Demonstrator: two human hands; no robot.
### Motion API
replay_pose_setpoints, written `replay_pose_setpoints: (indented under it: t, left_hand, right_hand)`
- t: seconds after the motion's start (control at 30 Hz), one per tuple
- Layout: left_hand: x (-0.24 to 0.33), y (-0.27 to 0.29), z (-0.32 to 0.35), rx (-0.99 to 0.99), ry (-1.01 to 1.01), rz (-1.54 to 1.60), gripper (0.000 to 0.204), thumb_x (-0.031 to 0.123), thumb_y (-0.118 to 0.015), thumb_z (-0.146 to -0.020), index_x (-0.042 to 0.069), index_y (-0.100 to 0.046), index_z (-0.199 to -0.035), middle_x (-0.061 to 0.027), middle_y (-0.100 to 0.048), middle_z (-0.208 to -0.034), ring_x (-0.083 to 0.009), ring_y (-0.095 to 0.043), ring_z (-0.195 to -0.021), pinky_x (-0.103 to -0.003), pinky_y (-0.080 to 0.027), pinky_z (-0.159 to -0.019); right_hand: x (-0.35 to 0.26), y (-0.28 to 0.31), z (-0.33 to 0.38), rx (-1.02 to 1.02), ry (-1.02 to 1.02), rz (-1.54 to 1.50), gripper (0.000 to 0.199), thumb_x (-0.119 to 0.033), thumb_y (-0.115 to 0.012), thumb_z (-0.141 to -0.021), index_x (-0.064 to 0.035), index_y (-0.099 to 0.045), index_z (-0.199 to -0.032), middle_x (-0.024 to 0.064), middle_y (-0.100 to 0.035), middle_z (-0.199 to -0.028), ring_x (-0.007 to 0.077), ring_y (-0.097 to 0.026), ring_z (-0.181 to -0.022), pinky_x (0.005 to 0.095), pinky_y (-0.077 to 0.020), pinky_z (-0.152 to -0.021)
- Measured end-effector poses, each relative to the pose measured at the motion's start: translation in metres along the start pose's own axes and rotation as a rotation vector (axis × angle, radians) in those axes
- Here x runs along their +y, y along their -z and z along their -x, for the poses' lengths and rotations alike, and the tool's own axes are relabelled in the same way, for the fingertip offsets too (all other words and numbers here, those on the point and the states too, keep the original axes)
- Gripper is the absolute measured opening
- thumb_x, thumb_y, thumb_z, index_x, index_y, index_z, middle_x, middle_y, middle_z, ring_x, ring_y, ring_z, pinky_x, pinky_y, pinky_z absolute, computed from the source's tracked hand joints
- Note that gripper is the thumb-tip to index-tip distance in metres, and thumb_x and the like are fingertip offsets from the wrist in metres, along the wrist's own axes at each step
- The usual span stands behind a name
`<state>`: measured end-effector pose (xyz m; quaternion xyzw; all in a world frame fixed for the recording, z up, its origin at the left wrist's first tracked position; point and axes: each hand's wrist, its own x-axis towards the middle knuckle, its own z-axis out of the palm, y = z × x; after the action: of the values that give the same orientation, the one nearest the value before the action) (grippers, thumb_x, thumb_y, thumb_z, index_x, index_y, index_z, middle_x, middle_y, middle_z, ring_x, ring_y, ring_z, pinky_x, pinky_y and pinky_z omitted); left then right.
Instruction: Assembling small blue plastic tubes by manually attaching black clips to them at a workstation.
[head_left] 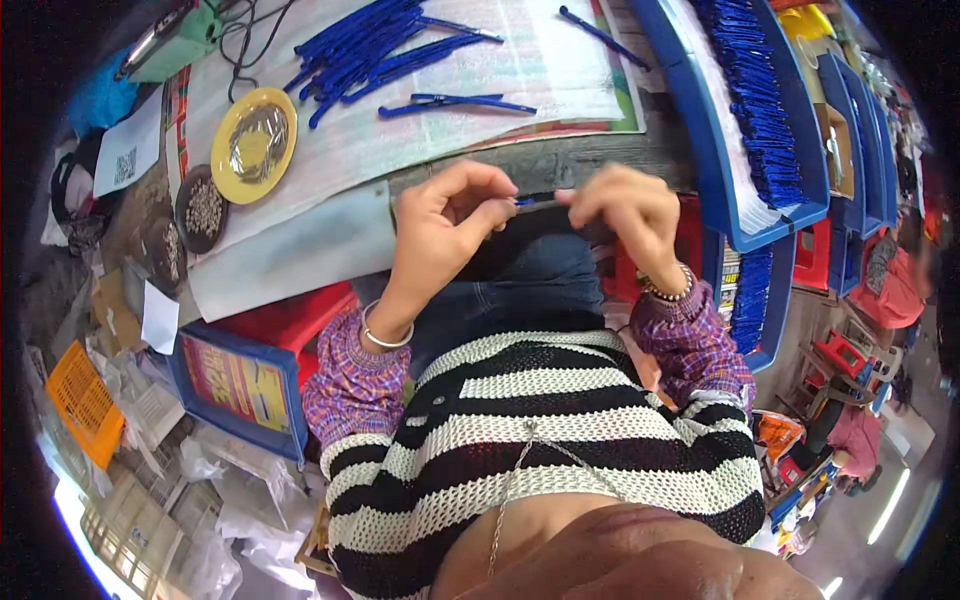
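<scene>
A yellow dish [220,157] holds thin, shiny pieces; touching it, a dark bowl [184,226] is filled with small pale grains. To the right, a long blue tray [712,185] carries a dense row of slender blue sticks [765,125], and a lower blue bin [777,310] contains more. The left hand [452,222] has its grip clamped, thumb to fingertip, on a small blue piece [526,202], over the tabletop's [430,172] near edge, above the lap. The right hand [632,212] is blurred just beside it; whether its grip is closed on anything, I cannot tell. A white sheet [380,140] covers much of the wood, under a loose heap of blue sticks [360,55]. Behind lies a cluttered room with red stools and an orange crate [85,405]
</scene>
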<state>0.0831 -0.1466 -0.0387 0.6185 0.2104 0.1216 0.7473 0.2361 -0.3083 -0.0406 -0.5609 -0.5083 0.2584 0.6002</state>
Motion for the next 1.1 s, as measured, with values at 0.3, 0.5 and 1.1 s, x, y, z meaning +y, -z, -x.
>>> replay_pose_setpoints:
  t: [0.3, 0.5, 1.1]
  left_hand:
    - [-0.009, -0.003, 0.008, -0.061, 0.024, -0.109, 0.01, -0.004, -0.063, -0.077, 0.0, -0.059, -0.085, 0.0001, -0.06, -0.076, -0.0049, -0.056, -0.067, -0.018, -0.045, -0.06]
    - [-0.01, -0.003, 0.013, -0.083, 0.024, -0.176, 0.01, -0.004, -0.064, -0.077, 0.001, -0.058, -0.084, 0.0011, -0.059, -0.074, -0.004, -0.055, -0.065, -0.017, -0.044, -0.058]
    - [-0.008, -0.004, 0.017, -0.075, 0.158, 0.077, 0.012, -0.004, -0.066, -0.076, 0.003, -0.058, -0.082, 0.0002, -0.059, -0.075, -0.0048, -0.056, -0.062, -0.017, -0.046, -0.055]
  right_hand:
    - [-0.018, -0.014, 0.009, -0.533, 0.396, 0.511, 0.015, -0.005, -0.069, -0.07, 0.0042, -0.06, -0.078, 0.0089, -0.055, -0.076, 0.0219, -0.059, -0.066, 0.0423, -0.0516, -0.087]
    - [-0.016, -0.02, 0.011, -0.546, 0.474, 0.543, 0.018, -0.007, -0.07, -0.068, 0.0042, -0.059, -0.077, 0.008, -0.052, -0.074, 0.0211, -0.058, -0.066, 0.0417, -0.0524, -0.087]
    - [-0.013, -0.019, 0.013, -0.609, 0.538, 0.605, 0.021, -0.011, -0.07, -0.067, 0.0041, -0.058, -0.075, 0.0064, -0.052, -0.074, 0.0186, -0.058, -0.067, 0.0396, -0.052, -0.088]
